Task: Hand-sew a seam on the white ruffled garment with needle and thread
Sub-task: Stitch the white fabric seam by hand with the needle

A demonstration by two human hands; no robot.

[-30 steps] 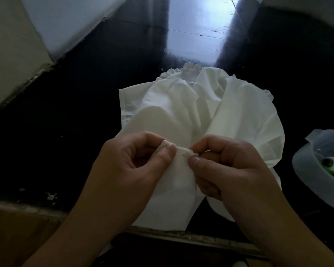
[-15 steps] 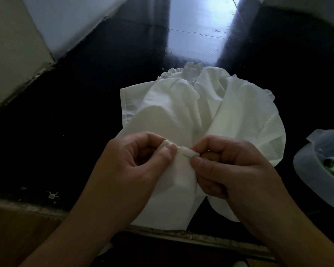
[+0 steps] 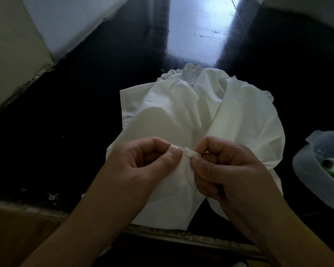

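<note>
A white ruffled garment [image 3: 183,110] lies bunched on a dark glossy table [image 3: 75,122], its frilled edge at the far side. My left hand [image 3: 141,166] pinches a raised fold of the cloth between thumb and forefinger. Right beside it, my right hand [image 3: 226,166] pinches the same fold, with a small roll of fabric showing between the two thumbs. No needle or thread can be made out in the dim light.
A translucent plastic container [image 3: 308,174] with a green and white item inside stands at the right edge. The table's worn front edge [image 3: 172,236] runs below the garment. A pale wall [image 3: 17,41] rises at the far left.
Both hands keep their pinch on the fold and have barely shifted. The small roll of cloth between the thumbs shows a little more.
</note>
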